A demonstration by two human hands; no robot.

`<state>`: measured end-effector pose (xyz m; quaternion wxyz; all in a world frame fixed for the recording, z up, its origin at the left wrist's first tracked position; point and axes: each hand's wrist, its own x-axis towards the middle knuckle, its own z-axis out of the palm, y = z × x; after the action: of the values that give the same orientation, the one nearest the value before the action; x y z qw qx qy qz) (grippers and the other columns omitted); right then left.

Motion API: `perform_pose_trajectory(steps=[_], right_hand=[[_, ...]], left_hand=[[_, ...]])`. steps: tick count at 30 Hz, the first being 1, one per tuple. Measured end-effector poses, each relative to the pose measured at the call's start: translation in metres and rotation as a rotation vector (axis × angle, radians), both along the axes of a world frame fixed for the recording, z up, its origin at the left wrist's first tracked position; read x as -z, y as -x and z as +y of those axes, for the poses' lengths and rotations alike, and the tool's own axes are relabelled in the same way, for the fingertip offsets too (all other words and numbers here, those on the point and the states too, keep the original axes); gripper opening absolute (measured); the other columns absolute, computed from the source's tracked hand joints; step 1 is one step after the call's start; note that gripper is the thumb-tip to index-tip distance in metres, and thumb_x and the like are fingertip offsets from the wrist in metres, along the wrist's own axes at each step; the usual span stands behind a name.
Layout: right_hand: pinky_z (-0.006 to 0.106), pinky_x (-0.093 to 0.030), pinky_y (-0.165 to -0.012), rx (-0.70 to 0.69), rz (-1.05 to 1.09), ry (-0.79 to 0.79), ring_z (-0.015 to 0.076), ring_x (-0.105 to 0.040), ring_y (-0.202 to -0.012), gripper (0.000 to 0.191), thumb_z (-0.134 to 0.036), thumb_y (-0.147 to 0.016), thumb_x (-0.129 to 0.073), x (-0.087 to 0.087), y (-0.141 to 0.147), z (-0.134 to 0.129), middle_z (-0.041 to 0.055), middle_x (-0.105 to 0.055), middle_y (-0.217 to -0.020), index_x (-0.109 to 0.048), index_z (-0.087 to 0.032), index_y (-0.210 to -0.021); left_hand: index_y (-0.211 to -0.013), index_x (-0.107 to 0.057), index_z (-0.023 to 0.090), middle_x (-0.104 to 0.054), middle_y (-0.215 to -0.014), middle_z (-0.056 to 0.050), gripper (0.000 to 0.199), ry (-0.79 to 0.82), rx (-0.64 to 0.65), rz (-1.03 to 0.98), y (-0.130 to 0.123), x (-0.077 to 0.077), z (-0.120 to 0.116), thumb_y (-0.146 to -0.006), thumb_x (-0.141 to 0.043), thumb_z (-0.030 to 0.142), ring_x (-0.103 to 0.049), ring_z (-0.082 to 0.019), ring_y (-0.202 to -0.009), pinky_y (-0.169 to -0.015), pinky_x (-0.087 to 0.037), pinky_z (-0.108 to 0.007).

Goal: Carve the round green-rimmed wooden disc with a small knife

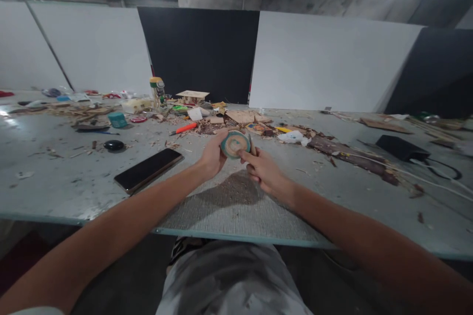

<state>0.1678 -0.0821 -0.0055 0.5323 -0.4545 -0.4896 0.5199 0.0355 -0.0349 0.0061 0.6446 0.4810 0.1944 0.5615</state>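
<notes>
Above counter (83, 172), disc (232, 144) is held in L. grip (213, 158), slim tool (253, 145) in R. grip (266, 171); disc best held steady, tool worked w/ light pressure.

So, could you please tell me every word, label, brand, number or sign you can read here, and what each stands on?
None can be read.
Yellow-topped container: markings too small and blurred to read.
Red round item: any print too small.
Held teal-rimmed disc: no readable text.
Phone: dark screen, nothing readable.
</notes>
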Motion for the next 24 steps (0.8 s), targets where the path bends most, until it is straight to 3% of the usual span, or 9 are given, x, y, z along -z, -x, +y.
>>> perform_pose_trajectory(steps=[2, 5, 9, 12, 16, 21, 24], right_hand=[[0.019, -0.019, -0.031, 0.061, -0.043, -0.038, 0.0026, -0.026, -0.037, 0.030, -0.039, -0.079, -0.069, 0.002, -0.007, 0.007, -0.0057, -0.049, -0.066, -0.044, -0.022, -0.079], [0.020, -0.023, -0.035, 0.131, -0.166, -0.140, 0.0048, -0.031, -0.040, 0.028, -0.042, -0.079, -0.067, 0.007, -0.018, 0.017, -0.0039, -0.050, -0.064, -0.049, -0.021, -0.079], [0.024, -0.032, -0.043, 0.208, -0.358, -0.241, 0.0107, -0.043, -0.049, 0.026, -0.046, -0.081, -0.060, 0.015, -0.026, 0.027, -0.0006, -0.053, -0.064, -0.053, -0.020, -0.079], [0.027, -0.038, -0.052, 0.238, -0.497, -0.313, 0.0155, -0.051, -0.061, 0.024, -0.043, -0.082, -0.056, 0.016, -0.029, 0.029, 0.0021, -0.057, -0.069, -0.055, -0.020, -0.079], [0.031, -0.042, -0.064, 0.246, -0.593, -0.405, 0.0191, -0.055, -0.072, 0.023, -0.042, -0.084, -0.053, 0.013, -0.029, 0.025, 0.0054, -0.062, -0.082, -0.057, -0.019, -0.087], [0.033, -0.044, -0.069, 0.188, -0.632, -0.486, 0.0210, -0.057, -0.080, 0.031, -0.039, -0.076, -0.066, 0.011, -0.028, 0.021, 0.0069, -0.063, -0.093, -0.056, -0.020, -0.098], [0.033, -0.043, -0.069, 0.176, -0.640, -0.497, 0.0203, -0.056, -0.079, 0.022, -0.037, -0.081, -0.058, 0.011, -0.029, 0.022, 0.0063, -0.062, -0.090, -0.055, -0.020, -0.095]], left_hand=[[-0.103, -0.066, 0.016, -0.067, -0.103, -0.008, 0.026, 0.007, -0.055, 0.103, 0.007, 0.002, 0.008, -0.082, -0.060, 0.032, -0.063, -0.016, -0.081, -0.063, -0.052, -0.024], [-0.117, -0.062, 0.021, -0.064, -0.116, -0.010, 0.039, -0.069, 0.063, 0.285, 0.018, 0.005, 0.020, -0.083, -0.064, 0.039, -0.064, -0.020, -0.089, -0.070, -0.057, -0.033], [-0.125, -0.059, 0.024, -0.058, -0.128, -0.012, 0.043, -0.197, 0.055, 0.455, 0.026, 0.008, 0.027, -0.086, -0.060, 0.043, -0.064, -0.024, -0.099, -0.073, -0.059, -0.036], [-0.133, -0.052, 0.027, -0.049, -0.138, -0.013, 0.050, -0.250, 0.135, 0.533, 0.026, 0.009, 0.025, -0.086, -0.060, 0.041, -0.060, -0.029, -0.109, -0.072, -0.061, -0.039], [-0.137, -0.046, 0.026, -0.047, -0.137, -0.014, 0.061, -0.278, 0.133, 0.573, 0.022, 0.010, 0.020, -0.080, -0.068, 0.031, -0.057, -0.029, -0.114, -0.076, -0.061, -0.041], [-0.136, -0.047, 0.027, -0.050, -0.135, -0.014, 0.062, -0.304, 0.178, 0.546, 0.023, 0.010, 0.021, -0.078, -0.070, 0.027, -0.057, -0.029, -0.115, -0.081, -0.059, -0.041], [-0.134, -0.050, 0.027, -0.051, -0.134, -0.013, 0.061, -0.325, 0.205, 0.562, 0.025, 0.008, 0.021, -0.078, -0.071, 0.026, -0.058, -0.028, -0.113, -0.081, -0.059, -0.039]])
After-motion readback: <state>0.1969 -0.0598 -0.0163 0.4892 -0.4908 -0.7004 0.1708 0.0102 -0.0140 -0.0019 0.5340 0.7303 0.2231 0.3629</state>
